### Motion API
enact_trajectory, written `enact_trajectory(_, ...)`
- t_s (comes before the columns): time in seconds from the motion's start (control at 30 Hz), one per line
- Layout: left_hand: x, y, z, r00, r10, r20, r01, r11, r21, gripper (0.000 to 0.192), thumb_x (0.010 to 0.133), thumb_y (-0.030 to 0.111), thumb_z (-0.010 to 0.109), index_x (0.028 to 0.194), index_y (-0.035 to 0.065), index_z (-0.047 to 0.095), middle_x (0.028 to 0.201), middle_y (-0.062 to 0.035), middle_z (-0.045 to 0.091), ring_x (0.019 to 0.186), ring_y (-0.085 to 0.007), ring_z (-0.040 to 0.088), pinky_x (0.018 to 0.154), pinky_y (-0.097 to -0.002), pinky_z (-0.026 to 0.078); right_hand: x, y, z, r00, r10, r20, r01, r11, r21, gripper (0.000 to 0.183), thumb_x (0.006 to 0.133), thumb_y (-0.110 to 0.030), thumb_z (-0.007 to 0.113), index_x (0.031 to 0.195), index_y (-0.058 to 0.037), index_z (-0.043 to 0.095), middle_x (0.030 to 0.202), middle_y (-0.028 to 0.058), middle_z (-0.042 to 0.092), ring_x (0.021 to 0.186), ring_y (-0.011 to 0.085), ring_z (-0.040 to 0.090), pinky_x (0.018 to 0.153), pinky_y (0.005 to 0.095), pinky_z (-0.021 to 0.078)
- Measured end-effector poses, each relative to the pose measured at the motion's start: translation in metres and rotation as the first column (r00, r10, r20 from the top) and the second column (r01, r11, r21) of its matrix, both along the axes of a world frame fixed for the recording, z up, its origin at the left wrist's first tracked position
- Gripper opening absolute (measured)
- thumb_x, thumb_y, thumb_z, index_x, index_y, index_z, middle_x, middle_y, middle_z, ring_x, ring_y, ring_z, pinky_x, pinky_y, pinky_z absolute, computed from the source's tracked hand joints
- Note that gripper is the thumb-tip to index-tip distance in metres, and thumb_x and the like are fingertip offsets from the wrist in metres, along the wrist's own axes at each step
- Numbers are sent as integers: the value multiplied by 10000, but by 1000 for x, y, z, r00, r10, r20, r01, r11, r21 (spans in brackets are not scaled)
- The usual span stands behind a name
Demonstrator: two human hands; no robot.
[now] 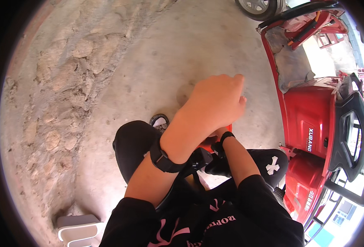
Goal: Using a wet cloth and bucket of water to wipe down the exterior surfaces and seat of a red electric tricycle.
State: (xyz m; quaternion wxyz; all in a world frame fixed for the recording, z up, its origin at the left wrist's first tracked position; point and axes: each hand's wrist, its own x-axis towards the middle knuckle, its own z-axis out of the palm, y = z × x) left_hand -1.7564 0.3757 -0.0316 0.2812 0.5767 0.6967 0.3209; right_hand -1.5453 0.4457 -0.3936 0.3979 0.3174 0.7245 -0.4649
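Observation:
My left hand (219,95) is raised in front of me with its back towards the camera. Its fingers curl away, so their tips, and anything between them, are hidden. A black wristband (166,162) circles the left wrist, with a small black device (203,158) beside it. Below the left forearm, my right hand (219,131) is mostly covered and sits at a red container (230,127) between my knees. Something dark shows inside that container, too hidden to name. The right wrist also wears a black band (227,136).
A rough stone wall (58,117) rises on the left beside the concrete floor (182,46). To the right stands a red cargo tricycle (308,114); a wheel (259,7) shows at the top. A pale plastic bin (80,228) is by the wall's foot.

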Motion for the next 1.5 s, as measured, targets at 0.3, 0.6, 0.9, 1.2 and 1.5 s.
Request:
enact_trajectory(0.3, -1, 2, 4, 999, -45, -22, 43, 997, -63, 336, 882, 249, 592, 1126, 17, 593, 916, -186, 669, 882, -351, 635, 767, -425, 492, 22, 3, 41, 963, -253, -93, 237, 960, -150, 496, 666, -329, 734, 1068, -42, 691, 980, 128, 677, 931, 239, 624, 808, 346, 481)
enact_trajectory(0.6, 5, 0, 4, 997, -75, -34, 72, 995, -71, 339, 878, 257, 600, 1127, 26, 601, 1030, -200, 657, 948, -347, 624, 793, -413, 490, 18, -17, 132, 413, -910, 13, 847, 379, -372, 394, 799, -280, 649, 1049, 25, 658, 993, 119, 682, 889, 198, 653, 783, 305, 510)
enact_trajectory(0.9, 9, -6, -12, 995, -67, -79, 60, 994, -87, 354, 868, 268, 614, 1132, 33, 604, 1046, -195, 662, 955, -340, 623, 814, -407, 485, 1, -8, 219, 387, -920, -66, 756, 358, -548, 462, 925, -354, 573, 1215, 7, 580, 1121, 122, 670, 981, 216, 664, 912, 345, 506)
enact_trajectory(1.2, 15, -10, -27, 994, -69, -87, 48, 973, -225, 367, 869, 274, 604, 1141, 28, 600, 1037, -207, 660, 939, -341, 629, 804, -408, 485, 18, 15, 189, 177, -983, 46, 721, 98, -687, 460, 893, -286, 530, 1224, 33, 539, 1088, 155, 658, 950, 263, 667, 885, 379, 529)
enact_trajectory(1.5, 26, -2, -35, 980, -102, -173, 50, 958, -281, 300, 865, 243, 605, 1075, 29, 624, 930, -180, 671, 904, -363, 631, 779, -436, 492, 18, 12, 156, 109, -993, -44, 774, 112, -623, 395, 834, -266, 596, 1082, 41, 619, 961, 146, 675, 817, 245, 683, 751, 362, 556)
